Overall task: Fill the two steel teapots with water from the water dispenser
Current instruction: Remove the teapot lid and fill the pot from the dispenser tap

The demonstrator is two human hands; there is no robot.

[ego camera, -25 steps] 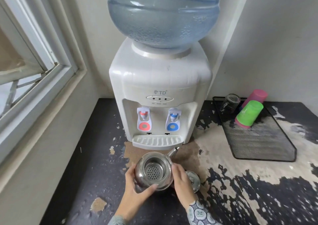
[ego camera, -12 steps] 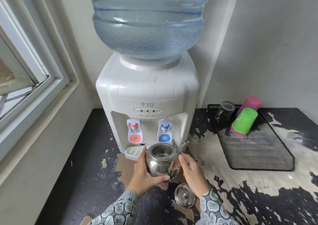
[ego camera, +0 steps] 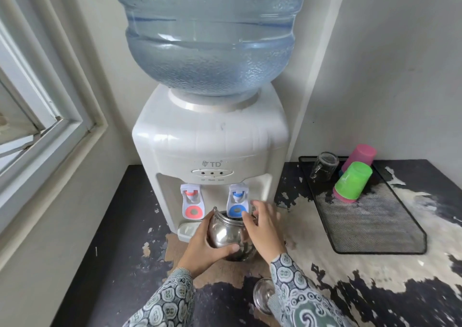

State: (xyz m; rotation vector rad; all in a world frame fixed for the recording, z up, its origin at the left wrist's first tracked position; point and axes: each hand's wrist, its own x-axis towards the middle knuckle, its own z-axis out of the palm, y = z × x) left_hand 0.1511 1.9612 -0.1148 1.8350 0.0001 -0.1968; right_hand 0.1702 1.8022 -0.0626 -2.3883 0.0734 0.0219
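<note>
- Left hand (ego camera: 203,248) curls round the steel teapot (ego camera: 228,234), thumb across its front; we see it held under the blue tap (ego camera: 237,203) of the water dispenser (ego camera: 212,136).
- Our right hand (ego camera: 263,226) hovers with fingers spread and relaxed at the teapot's right side, gripping nothing.
- Lid (ego camera: 262,295) lies on the counter (ego camera: 112,264), below the right sleeve.

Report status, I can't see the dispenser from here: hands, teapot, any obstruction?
Left hand grips steel teapot, lid off, under blue tap. Right hand open, fingers by blue tap. No water visible flowing. Nothing blocking; lid on counter.
</note>
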